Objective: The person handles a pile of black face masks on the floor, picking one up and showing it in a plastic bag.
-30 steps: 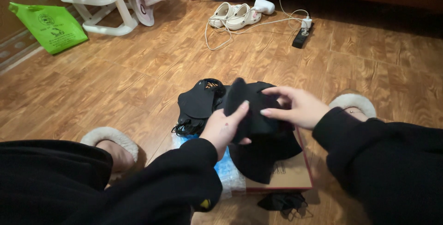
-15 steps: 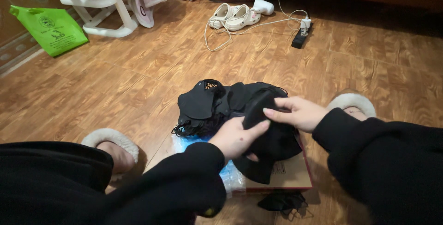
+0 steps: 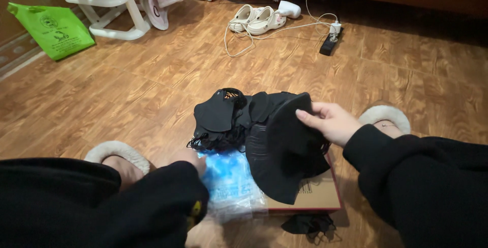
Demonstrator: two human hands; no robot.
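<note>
My right hand [image 3: 331, 122] pinches the upper edge of a flat black cloth piece [image 3: 285, 151] and holds it tilted over a low brown cardboard box [image 3: 316, 197]. Left of it, a pile of black face masks [image 3: 223, 118] rests on the box. My left hand [image 3: 190, 159] is mostly hidden by its black sleeve. Its fingers rest at the edge of a clear blue-printed plastic bag [image 3: 231, 184] and hold nothing that I can see.
My feet are in fluffy slippers, one at the left [image 3: 114, 154] and one at the right [image 3: 386, 117]. A black scrap [image 3: 307, 225] lies in front of the box. Farther off are white shoes [image 3: 256, 20], a power strip [image 3: 329, 43] with cable, a green bag [image 3: 53, 29] and a white plastic stool [image 3: 109, 4].
My left hand has let go of the black cloth and dropped to the plastic bag. My right hand now holds the cloth alone, spread flatter.
</note>
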